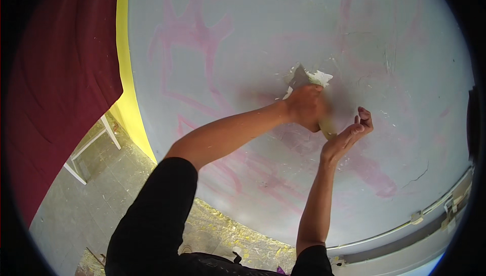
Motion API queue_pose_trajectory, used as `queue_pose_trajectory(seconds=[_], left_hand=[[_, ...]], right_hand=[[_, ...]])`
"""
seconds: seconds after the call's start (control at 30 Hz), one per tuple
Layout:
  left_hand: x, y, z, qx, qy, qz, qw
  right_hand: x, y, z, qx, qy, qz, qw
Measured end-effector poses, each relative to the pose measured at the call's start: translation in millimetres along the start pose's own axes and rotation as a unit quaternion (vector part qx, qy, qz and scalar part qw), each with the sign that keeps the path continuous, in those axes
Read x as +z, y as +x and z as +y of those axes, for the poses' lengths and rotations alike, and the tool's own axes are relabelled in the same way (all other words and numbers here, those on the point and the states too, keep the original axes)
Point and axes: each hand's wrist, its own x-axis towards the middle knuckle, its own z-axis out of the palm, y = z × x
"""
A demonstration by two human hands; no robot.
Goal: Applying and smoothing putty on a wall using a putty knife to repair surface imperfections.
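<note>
My left hand (306, 107) is closed around the handle of a scraper (299, 77). Its flat blade points up and meets the wall (253, 38) at a patch of bare white (320, 78) with ragged edges. The lower end of the handle sticks out below my fist. Beside it is my right hand (350, 137), palm turned toward the handle's end, fingers loosely bent and apart, holding nothing. I cannot tell whether the palm touches the handle. Around the patch the wall is grey-blue with faded pink marks and small pale flecks.
A dark red cloth (66, 63) hangs at the left beside a yellow wall edge (123, 38). Below it stands a white-legged frame (108, 130). Yellowish flakes (217, 225) litter the floor. A thin pipe or conduit (385, 234) runs along the wall at lower right.
</note>
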Motion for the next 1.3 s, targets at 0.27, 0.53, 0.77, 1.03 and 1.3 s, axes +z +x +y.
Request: queue_pose_trajectory(seconds=[0.27, 0.53, 0.77, 1.03, 1.3], left_hand=[[-4, 10, -6, -0.027, 0.046, -0.04, 0.998], [-10, 20, 9, 0.032, -0.025, 0.003, 0.999], [-4, 22, 7, 0.009, -0.019, -0.05, 0.999], [-36, -7, -22, -0.003, 0.032, -0.038, 0.999], [-36, 0, -6, -0.008, 0.012, -0.085, 0.996]], right_hand=[[-6, 4, -12, -0.116, 0.145, 0.093, 0.978], [-77, 29, -44, -0.164, 0.238, 0.185, 0.939], [-82, 34, -54, -0.224, 0.26, 0.124, 0.931], [-20, 0, 11, -0.098, 0.148, 0.094, 0.98], [-48, -21, -71, 0.146, 0.117, -0.138, 0.973]])
